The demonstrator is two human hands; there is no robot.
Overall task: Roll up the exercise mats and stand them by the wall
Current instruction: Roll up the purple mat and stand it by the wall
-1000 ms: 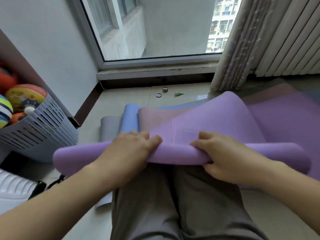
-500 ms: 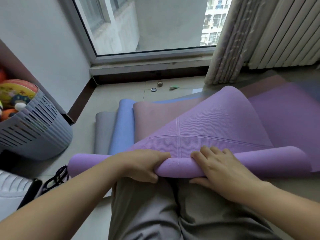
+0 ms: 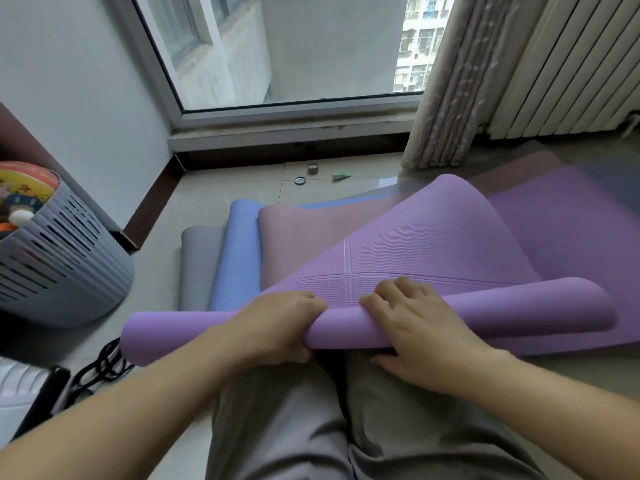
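Note:
A purple exercise mat (image 3: 450, 244) lies on top of a pile, its near end curled into a roll (image 3: 519, 311) across my knees. My left hand (image 3: 277, 327) grips the roll left of centre, fingers over the top and thumb beneath. My right hand (image 3: 419, 327) grips it just to the right, fingers curled over the top. Under it lie a pink mat (image 3: 298, 237), a blue mat (image 3: 235, 258) and a grey mat (image 3: 197, 261), all flat on the tiled floor. The white wall (image 3: 86, 109) is to the left.
A grey slatted basket (image 3: 65, 268) with balls stands at the left. Black cords (image 3: 104, 365) lie by the roll's left end. Small bits (image 3: 313, 169) lie on the floor below the window. A curtain (image 3: 457, 84) and a radiator (image 3: 568, 64) are at the back right.
The roll has moved a little further along the mat and grown slightly. My hands shifted their hold on it: the right hand's fingers now curl over the top.

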